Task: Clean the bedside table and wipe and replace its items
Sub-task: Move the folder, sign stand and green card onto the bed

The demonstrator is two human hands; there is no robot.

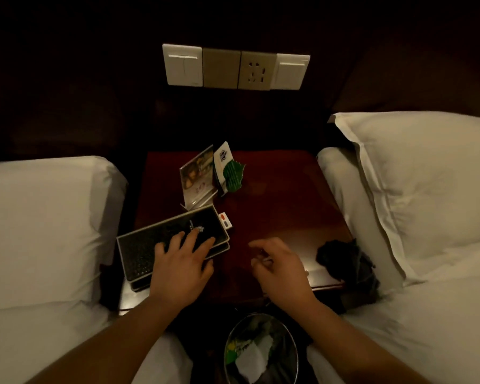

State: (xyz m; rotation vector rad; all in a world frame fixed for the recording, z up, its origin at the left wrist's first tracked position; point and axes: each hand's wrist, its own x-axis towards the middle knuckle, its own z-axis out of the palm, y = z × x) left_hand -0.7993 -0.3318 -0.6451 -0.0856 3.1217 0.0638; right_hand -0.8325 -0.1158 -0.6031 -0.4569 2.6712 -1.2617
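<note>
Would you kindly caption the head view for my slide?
Left hand rests on black textured folder on dark red wooden bedside table; right hand hovers.

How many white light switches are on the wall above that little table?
2. One white switch is leftmost in the row, the other rightmost; a blank beige plate and a power socket sit between them.

No legible text found. Print on the green leaf card [234, 176], far side of the bedside table [283, 195], is too blurred to be read. A crest is seen on the white card [222, 156] beside it and a silver emblem on the dark folder [172, 239], neither decipherable
</note>
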